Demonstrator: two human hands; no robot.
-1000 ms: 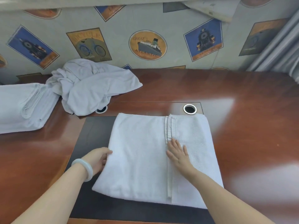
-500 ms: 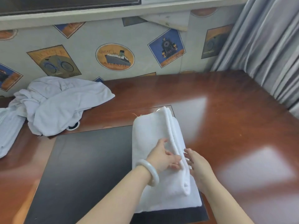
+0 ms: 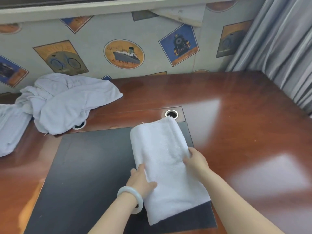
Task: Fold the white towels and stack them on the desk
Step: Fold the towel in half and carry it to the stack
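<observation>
A white towel (image 3: 162, 154), folded into a long narrow strip, lies on the black desk mat (image 3: 87, 174) at its right side. My left hand (image 3: 141, 180), with a pale bangle on its wrist, grips the strip's left edge, thumb on top. My right hand (image 3: 196, 160) grips the right edge, fingers curled over the fold. A crumpled white towel (image 3: 67, 102) lies at the back left of the desk. Part of a folded towel (image 3: 10, 130) shows at the left edge.
The red-brown wooden desk (image 3: 244, 132) has two round cable holes (image 3: 171, 114), one partly under the crumpled towel. A wall with poster prints stands behind. Grey curtains (image 3: 287, 48) hang at the right.
The wide folded towel has been folded over into a narrow strip. Both hands moved from the towel's top to its two long edges. My view has swung to the right.
</observation>
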